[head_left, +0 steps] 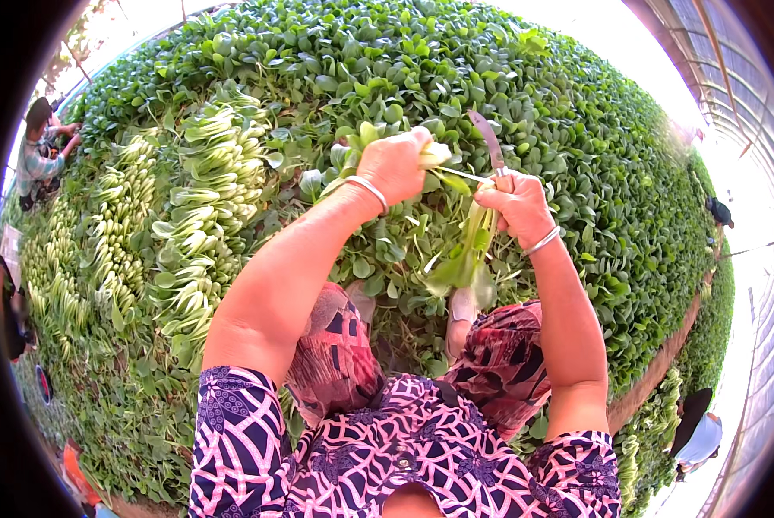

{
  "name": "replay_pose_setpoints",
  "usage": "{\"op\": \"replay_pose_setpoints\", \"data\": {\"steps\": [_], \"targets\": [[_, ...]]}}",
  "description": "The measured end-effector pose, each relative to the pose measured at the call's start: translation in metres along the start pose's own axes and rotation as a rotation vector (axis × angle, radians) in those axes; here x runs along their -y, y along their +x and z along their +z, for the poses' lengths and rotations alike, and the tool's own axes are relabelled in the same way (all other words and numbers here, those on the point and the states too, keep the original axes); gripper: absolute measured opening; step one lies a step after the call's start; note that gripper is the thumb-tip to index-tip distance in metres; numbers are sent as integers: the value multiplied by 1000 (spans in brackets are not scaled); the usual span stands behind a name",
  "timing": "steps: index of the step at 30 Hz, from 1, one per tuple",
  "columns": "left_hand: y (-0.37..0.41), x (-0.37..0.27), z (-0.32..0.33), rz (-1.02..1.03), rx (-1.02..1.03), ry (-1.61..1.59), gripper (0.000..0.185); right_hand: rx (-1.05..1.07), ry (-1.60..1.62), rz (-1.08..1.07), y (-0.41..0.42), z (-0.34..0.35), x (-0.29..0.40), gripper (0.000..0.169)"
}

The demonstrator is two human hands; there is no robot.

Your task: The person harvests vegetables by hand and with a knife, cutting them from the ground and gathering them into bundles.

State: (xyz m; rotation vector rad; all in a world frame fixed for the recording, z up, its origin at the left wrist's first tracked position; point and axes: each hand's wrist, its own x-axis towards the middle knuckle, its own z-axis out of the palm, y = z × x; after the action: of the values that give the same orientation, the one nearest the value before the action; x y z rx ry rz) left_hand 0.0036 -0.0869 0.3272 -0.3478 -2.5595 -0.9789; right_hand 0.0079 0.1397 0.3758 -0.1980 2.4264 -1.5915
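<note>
My left hand is closed around a small bunch of leafy greens, its pale stem end towards the right and its leaves towards the left. In my right hand is a knife with a curved blade and a light handle, the blade pointing up. The same hand pinches some loose stems and leaves, which hang down and look blurred at the tips. A thin pale stalk spans the gap between the two hands. Cut leaves litter the ground below them.
Dense leafy greens grow ahead and to the right. Cut bunches lie in rows on the left. A person crouches at far left; another person is at lower right. A dirt path runs along the right.
</note>
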Motion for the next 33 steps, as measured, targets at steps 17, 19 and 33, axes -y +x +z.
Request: {"op": "replay_pose_setpoints", "data": {"steps": [17,19,33], "targets": [[17,-18,17,-162,104,-621,48,-153,62,-202,8,9,-5,17],[12,-13,19,-162,220,-800,46,-219,81,-184,6,25,7,14],[14,6,20,-244,181,-1222,43,28,390,-123,38,41,1,31]]}}
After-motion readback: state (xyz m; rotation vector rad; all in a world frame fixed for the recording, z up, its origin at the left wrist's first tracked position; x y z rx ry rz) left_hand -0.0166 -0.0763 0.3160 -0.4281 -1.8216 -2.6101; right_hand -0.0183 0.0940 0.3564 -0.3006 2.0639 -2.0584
